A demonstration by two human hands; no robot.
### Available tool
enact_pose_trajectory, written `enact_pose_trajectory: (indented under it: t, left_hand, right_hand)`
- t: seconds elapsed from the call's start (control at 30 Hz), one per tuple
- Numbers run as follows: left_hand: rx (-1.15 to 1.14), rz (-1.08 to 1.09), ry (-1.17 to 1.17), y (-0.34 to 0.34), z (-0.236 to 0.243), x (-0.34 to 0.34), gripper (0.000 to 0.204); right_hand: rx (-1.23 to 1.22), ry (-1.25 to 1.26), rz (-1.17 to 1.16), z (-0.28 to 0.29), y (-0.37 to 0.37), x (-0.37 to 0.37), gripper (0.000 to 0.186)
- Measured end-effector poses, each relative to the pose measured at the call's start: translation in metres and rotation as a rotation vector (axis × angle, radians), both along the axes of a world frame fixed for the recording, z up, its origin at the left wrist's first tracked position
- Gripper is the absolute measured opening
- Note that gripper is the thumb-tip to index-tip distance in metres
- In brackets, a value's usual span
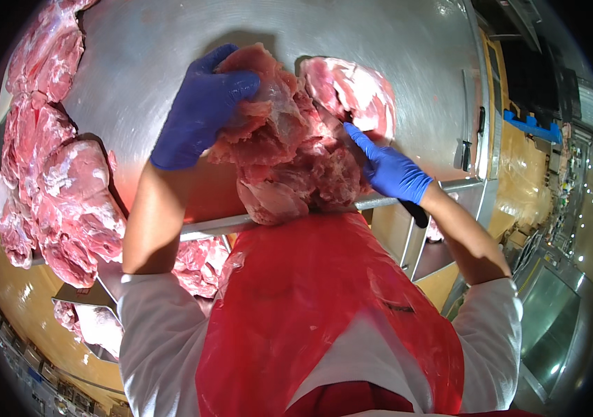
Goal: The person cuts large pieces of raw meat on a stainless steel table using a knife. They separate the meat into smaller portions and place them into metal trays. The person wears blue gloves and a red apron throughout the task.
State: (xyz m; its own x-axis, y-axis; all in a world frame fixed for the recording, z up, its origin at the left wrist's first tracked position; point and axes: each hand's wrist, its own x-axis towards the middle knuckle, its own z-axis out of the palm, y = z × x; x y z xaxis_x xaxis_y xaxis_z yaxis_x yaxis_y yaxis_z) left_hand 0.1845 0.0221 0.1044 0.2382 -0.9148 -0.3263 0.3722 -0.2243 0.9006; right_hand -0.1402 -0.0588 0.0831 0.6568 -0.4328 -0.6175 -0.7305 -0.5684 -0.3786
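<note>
My left hand (202, 108), in a blue glove, grips a flap of a large piece of raw meat (269, 125) and holds it raised, thumb against its near face. The piece lies at the table's near edge, and its lower part hangs slightly over. My right hand (394, 170), also gloved in blue, is closed round a knife, whose black handle end (418, 214) sticks out below the palm. The index finger stretches along the knife toward the meat. Most of the blade is hidden against the meat. Just beyond lies a paler meat cut (355, 94) with white fat.
A steel table (408, 35) spreads under the meat. Several big meat pieces (67, 187) are heaped along its left side. Two black-handled tools (465, 154) lie near the right edge. Below the near edge, containers hold more meat (199, 267). A red apron (324, 278) covers my front.
</note>
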Motion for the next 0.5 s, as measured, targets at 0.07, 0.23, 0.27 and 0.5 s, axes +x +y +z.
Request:
enact_pose_trajectory:
  t: [0.07,0.23,0.27,0.5]
  left_hand:
    - [-0.019,-0.051,-0.093,0.001,0.008,-0.006,0.028]
    - [-0.048,0.045,-0.188,0.012,0.022,-0.015,0.037]
    - [-0.05,-0.005,-0.032,0.015,0.015,0.003,0.037]
    - [0.031,0.739,-0.82,0.078,-0.024,-0.003,0.025]
  right_hand:
    - [0.043,0.097,0.016,0.025,-0.006,0.013,0.086]
    - [0.132,0.168,0.15,0.041,-0.013,-0.019,0.087]
    - [0.088,0.062,0.25,0.043,-0.016,-0.05,0.088]
    - [-0.522,0.345,0.785,0.097,-0.057,-0.116,0.088]
